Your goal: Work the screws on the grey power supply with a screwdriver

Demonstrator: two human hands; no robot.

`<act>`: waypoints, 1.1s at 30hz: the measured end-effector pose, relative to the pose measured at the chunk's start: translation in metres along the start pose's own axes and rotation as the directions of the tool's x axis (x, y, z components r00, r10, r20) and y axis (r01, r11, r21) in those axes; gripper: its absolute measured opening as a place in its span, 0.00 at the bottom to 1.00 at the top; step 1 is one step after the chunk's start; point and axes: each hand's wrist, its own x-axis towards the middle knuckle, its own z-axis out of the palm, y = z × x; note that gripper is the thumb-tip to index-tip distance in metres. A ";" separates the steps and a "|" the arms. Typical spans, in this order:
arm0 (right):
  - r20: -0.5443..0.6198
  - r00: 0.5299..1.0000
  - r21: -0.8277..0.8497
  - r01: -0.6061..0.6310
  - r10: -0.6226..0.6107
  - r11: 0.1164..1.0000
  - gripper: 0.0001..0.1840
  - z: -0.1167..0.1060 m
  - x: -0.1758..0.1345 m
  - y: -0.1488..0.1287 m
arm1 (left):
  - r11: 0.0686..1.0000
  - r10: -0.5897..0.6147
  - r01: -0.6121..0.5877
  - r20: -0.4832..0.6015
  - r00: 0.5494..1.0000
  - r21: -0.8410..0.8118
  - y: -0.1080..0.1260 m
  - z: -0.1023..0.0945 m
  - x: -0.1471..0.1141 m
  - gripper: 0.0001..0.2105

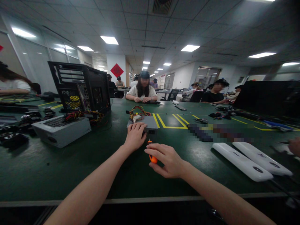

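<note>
My left hand (134, 137) lies over the near left part of a small grey computer power supply (152, 122), its fingers curled on the metal casing and steadying it. A bundle of red, yellow and black cables (140, 109) comes off the far side of the unit. In my right hand (167, 160) is a screwdriver with an orange and black handle (152, 158), held between thumb and fingers. Its thin shaft points away from me at the unit's near face, by the power socket. Whether the tip touches a screw is too small to tell.
A black computer case (79, 86) and a larger power supply (62, 129) stand on the left. Two white power banks (242, 161) lie on the right, near another person's hand (294, 146). A person (142, 90) sits across the green table (112, 181).
</note>
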 end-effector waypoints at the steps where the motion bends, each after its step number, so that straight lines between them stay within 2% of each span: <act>1: -0.005 1.000 -0.012 0.001 -0.001 1.000 0.17 0.001 0.000 0.000 | 1.000 0.001 -0.001 0.001 1.000 0.002 0.000 0.000 0.000 0.17; 7: -0.067 0.996 0.056 -0.048 0.051 0.997 0.16 0.005 -0.003 0.001 | 1.000 -0.003 0.003 0.007 1.000 0.004 0.000 -0.001 0.000 0.17; 10: -0.020 0.999 0.056 -0.027 0.028 0.998 0.17 0.003 -0.002 0.000 | 1.000 -0.008 0.008 0.014 1.000 0.001 0.000 -0.001 0.000 0.17; 13: 0.020 1.000 -0.018 0.002 -0.002 1.000 0.18 0.002 0.000 -0.001 | 1.000 -0.011 0.011 0.014 1.000 0.001 0.001 -0.001 0.001 0.17; 16: -0.013 1.000 -0.034 -0.001 0.000 0.999 0.15 0.004 -0.001 0.000 | 1.000 -0.007 0.007 0.010 1.000 -0.002 0.001 -0.001 0.001 0.17; 20: -0.065 0.997 0.052 -0.047 0.050 0.998 0.17 0.005 -0.003 0.002 | 1.000 -0.008 0.008 0.020 1.000 -0.008 0.000 0.000 0.000 0.17; 23: -0.021 0.999 0.057 -0.024 0.025 0.998 0.18 0.001 -0.002 0.001 | 1.000 -0.004 0.004 0.018 1.000 -0.003 0.000 0.000 0.000 0.17; 26: 0.014 1.000 -0.023 0.008 -0.008 1.000 0.18 0.000 -0.001 0.000 | 1.000 -0.001 0.001 0.009 1.000 -0.002 0.000 0.000 0.000 0.17; 29: -0.025 1.000 -0.051 0.008 -0.009 0.999 0.15 0.003 -0.001 0.000 | 1.000 -0.004 0.004 0.009 1.000 -0.006 0.001 -0.001 0.000 0.17; 33: -0.079 0.996 0.024 -0.044 0.045 0.999 0.16 0.005 -0.002 0.001 | 1.000 -0.015 0.015 0.020 1.000 -0.004 0.001 -0.002 0.001 0.17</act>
